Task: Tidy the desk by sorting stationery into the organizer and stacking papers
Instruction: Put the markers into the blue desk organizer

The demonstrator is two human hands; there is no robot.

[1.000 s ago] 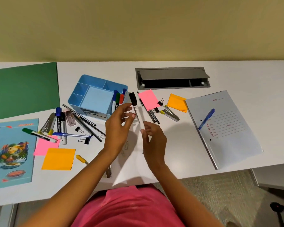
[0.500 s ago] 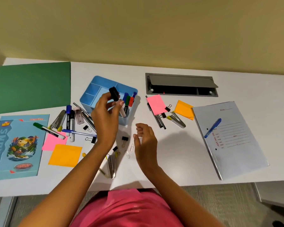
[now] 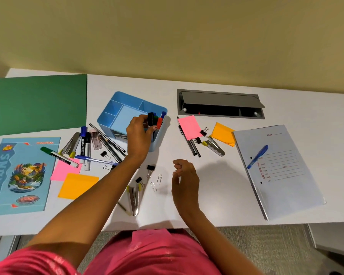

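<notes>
Left hand [image 3: 137, 133] pinched a black-capped marker [image 3: 151, 119] over the blue plastic organizer [image 3: 115, 108], at its marker-filled right compartment | right hand [image 3: 184, 176] hovered loosely curled, empty, above the white desk [image 3: 216, 175] | binder clips [image 3: 150, 168], wire paper clips [image 3: 156, 182] lay nearby | marker barrel hidden by fingers.

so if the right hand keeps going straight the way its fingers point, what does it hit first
Probably the black binder clip lying up and left of the right hand, though the hand's height above the desk is unclear.
</notes>
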